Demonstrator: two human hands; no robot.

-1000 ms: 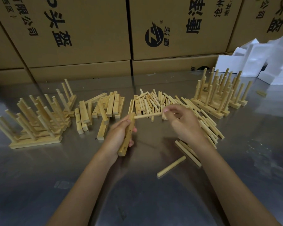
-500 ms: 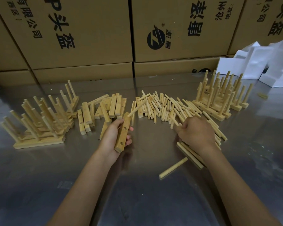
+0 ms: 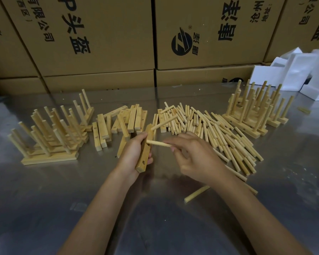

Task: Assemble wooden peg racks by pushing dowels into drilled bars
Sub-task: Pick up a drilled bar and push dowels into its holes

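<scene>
while left hand grips bar, right hand pinches dowel.

The light is dim and warm, and it seems to come from above. The shiny grey metal worktop shows soft pale patches of glare and blurry reflections of the big brown cardboard boxes behind it. Dark, soft shadows lie under the two bare arms. The white foam blocks are the brightest thing. The wide lens bends straight lines near the edges, so the boxes lean outward. The middle looks fairly sharp, and the corners look softer.
</scene>
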